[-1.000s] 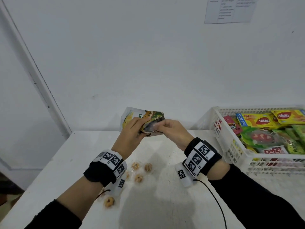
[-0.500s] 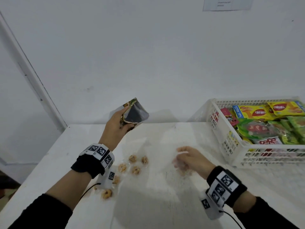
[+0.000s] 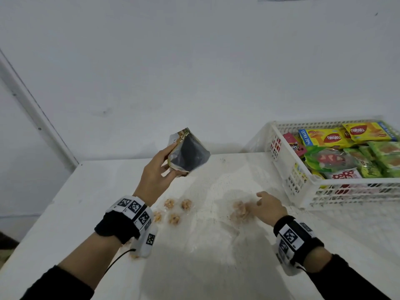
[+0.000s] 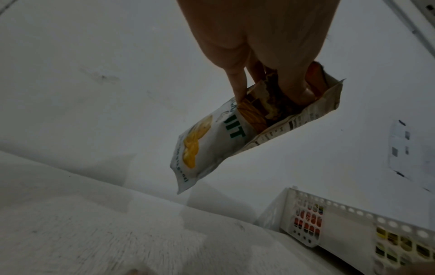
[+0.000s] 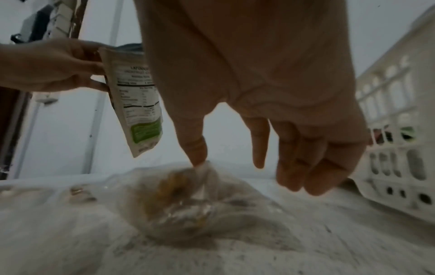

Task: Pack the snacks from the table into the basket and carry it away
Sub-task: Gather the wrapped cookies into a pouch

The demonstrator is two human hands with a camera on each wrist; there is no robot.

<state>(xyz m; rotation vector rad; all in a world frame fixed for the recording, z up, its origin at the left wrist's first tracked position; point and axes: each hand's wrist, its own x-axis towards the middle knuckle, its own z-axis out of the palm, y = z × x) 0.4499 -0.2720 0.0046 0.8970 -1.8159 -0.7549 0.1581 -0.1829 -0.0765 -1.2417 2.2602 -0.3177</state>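
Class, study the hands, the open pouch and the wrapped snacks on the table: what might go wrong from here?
1. The left hand holds the opened pouch tilted above the table; anything inside might spill.
2. The right hand only touches the clear-wrapped snack with its thumb tip, so a hasty lift could drop it.
3. The small wrapped snacks beside the left wrist could be knocked off or overlooked before reaching the basket.

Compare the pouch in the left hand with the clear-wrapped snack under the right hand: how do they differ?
The pouch is printed and opaque; the clear-wrapped snack shows its contents. The pouch is held in the air, mouth open, gripped by the left hand; the wrapped snack lies on the table, the right hand just touching it. Both are outside the basket.
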